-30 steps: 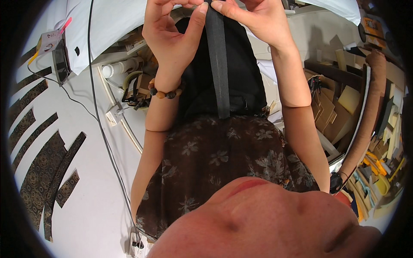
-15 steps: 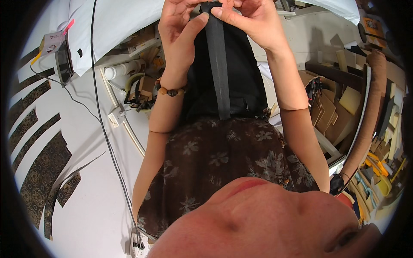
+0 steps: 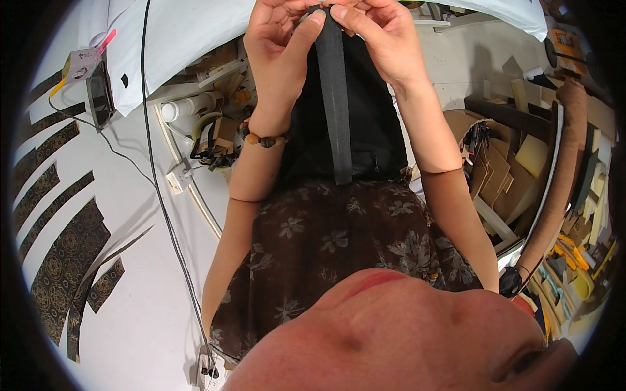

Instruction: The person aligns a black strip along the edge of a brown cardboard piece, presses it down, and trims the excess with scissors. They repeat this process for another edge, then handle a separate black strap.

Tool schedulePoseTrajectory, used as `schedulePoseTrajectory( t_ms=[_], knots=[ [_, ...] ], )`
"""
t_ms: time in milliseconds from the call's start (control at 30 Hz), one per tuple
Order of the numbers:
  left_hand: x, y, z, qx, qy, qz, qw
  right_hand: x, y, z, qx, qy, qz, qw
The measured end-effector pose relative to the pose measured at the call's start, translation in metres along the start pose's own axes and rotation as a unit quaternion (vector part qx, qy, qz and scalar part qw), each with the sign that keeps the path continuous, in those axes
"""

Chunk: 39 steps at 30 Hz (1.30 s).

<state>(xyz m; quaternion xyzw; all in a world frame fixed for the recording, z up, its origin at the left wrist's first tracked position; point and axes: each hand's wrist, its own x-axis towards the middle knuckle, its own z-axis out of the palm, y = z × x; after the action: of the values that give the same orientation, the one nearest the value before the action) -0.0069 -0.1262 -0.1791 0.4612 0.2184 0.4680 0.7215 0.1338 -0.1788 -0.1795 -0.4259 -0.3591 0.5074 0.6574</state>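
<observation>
A long dark grey fabric strip hangs down the middle, over the black cloth on my lap. At the top edge of the view, my left hand pinches the strip's upper end, its thumb lying along the left side. My right hand grips the same end from the right, thumb bent inward. The two thumb tips are close together on the strip. Fingers behind it are partly hidden or cut off by the frame's edge. The strip's lower end hangs loose near my waist.
Patterned dark fabric pieces lie on the white surface at the left. A black cable runs down beside my left arm. White sheeting covers the table ahead. Cardboard scraps fill a bin at right, next to a brown padded roll.
Both hands have shifted slightly, and the thumbs have come closer together on the strip's upper end. The strip has moved a little to the right. Both hands keep hold of it.
</observation>
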Motion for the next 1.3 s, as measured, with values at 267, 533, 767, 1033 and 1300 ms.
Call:
schedulePoseTrajectory(
  t_ms=[267,533,767,1033,1300],
  knots=[
    [0.003,-0.003,0.004,0.011,0.007,0.028,1.0,0.001,0.013,-0.004,0.017,-0.005,-0.014,1.0],
    [0.006,-0.015,0.007,0.044,0.01,0.073,0.996,0.002,0.022,-0.021,0.05,-0.012,-0.021,0.998],
    [0.004,-0.022,0.01,0.084,0.058,0.084,0.991,0.019,0.046,-0.041,-0.062,-0.151,-0.118,0.98],
    [-0.014,-0.012,-0.003,-0.002,0.072,0.045,0.996,0.085,0.005,-0.043,-0.16,-0.481,-0.007,0.862],
    [-0.09,-0.021,-0.02,0.011,0.018,-0.154,0.988,0.111,0.033,-0.033,-0.087,-0.569,0.07,0.815]
  ],
)
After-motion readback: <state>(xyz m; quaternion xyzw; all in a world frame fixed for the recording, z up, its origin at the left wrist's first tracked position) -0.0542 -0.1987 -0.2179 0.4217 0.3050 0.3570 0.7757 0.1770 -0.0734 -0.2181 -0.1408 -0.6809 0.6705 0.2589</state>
